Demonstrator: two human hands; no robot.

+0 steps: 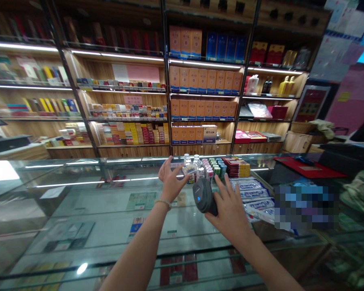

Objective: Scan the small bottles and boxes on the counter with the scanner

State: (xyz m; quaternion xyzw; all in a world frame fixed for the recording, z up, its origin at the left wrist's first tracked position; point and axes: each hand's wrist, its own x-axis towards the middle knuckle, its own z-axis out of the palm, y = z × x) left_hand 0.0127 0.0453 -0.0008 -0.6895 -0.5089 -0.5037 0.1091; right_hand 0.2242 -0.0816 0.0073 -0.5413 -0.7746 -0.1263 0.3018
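Note:
My left hand [170,180] is over the glass counter, thumb and fingers closed on a small clear bottle [190,169] that lies tilted in the grip. My right hand [232,212] holds a dark grey handheld barcode scanner [202,196] with a small blue light on its top; the palm hides its handle. The scanner's head is just in front of the bottle. Behind both hands stand a few clear bottles with white caps [196,157] and rows of small pink, green and blue tubes [216,170].
Red and gold flat packs [238,167] are stacked right of the tubes, with blue-and-white long packs [251,192] nearer me. The glass counter [109,210] has boxed goods beneath it. Farther right lies a red mat [309,166]. Lit shelves with orange boxes [203,80] stand behind.

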